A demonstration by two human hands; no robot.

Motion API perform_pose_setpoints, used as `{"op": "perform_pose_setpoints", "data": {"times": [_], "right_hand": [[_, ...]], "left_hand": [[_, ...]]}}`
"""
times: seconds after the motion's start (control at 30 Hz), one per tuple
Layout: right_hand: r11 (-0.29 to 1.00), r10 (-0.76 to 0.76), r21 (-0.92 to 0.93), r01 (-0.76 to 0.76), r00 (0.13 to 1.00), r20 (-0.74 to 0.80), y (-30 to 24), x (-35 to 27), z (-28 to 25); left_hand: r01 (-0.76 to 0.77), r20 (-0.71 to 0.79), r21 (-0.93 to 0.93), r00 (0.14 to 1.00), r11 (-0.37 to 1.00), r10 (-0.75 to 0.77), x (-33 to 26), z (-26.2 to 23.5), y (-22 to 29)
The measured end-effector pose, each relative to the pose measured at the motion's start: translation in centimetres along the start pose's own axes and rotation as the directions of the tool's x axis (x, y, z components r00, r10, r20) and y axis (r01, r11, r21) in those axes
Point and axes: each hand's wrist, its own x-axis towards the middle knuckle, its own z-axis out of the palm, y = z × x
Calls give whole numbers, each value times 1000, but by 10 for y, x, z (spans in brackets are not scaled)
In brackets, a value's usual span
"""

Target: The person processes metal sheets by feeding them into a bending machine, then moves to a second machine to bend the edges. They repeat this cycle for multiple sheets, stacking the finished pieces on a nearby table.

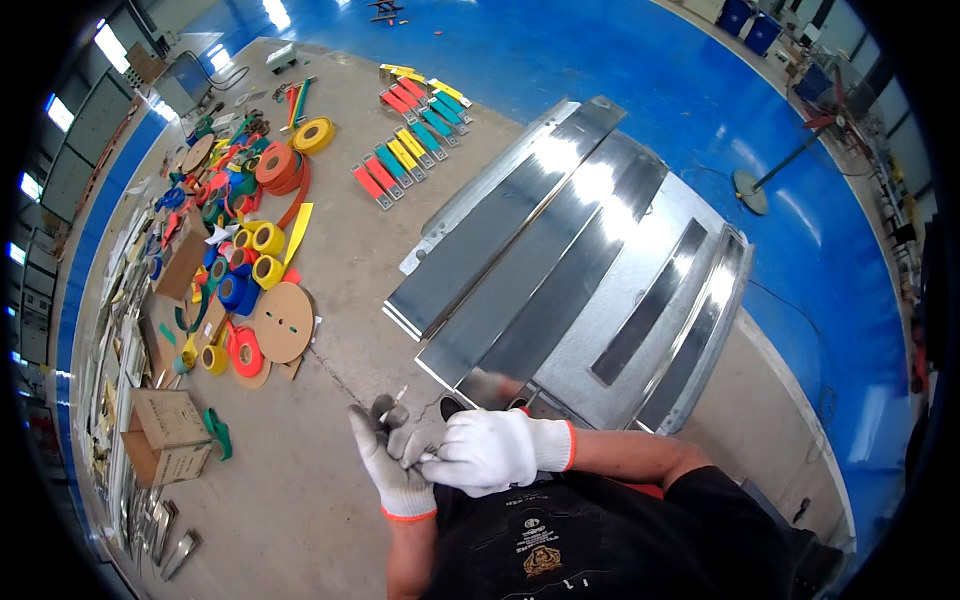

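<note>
My left hand (388,453), in a white glove with grey palm and fingers, is raised in front of my body. A thin white stick (401,393), cigarette-like, pokes out from its curled fingertips. My right hand (490,450), in a white glove with an orange cuff edge, is pressed up against the left one. Its fingers are curled in toward the left palm, and what they pinch is hidden. Just beyond both hands lie long dark metal strips (500,240) on a silvery metal panel (625,300).
On the floor at left are rolls of coloured webbing (268,238), cardboard discs (283,322) and an open cardboard box (170,435). Red, green and yellow strap pieces (408,150) lie in rows farther off. A stand with a round base (750,192) is at far right.
</note>
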Motion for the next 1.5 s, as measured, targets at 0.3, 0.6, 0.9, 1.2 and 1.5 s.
{"op": "perform_pose_setpoints", "data": {"times": [0.3,0.6,0.9,1.2,1.5], "right_hand": [[704,685,541,-459,640,-348,91,-41,18],[417,896,799,-433,50,-440,242,-34,31],[306,939,723,-619,71,-336,273,-29,6],[274,953,653,-706,110,-282,281,-38,-5],[373,871,670,-642,-7,-491,254,-18,-11]], "left_hand": [[-508,-279,373,737,776,616,73,-84,141],[-315,-399,527,729,789,557,130,-129,178],[-290,-355,495,793,819,495,165,-134,181],[-277,-334,467,824,840,458,170,-107,140],[-270,-291,231,898,935,331,162,-54,122]]}}
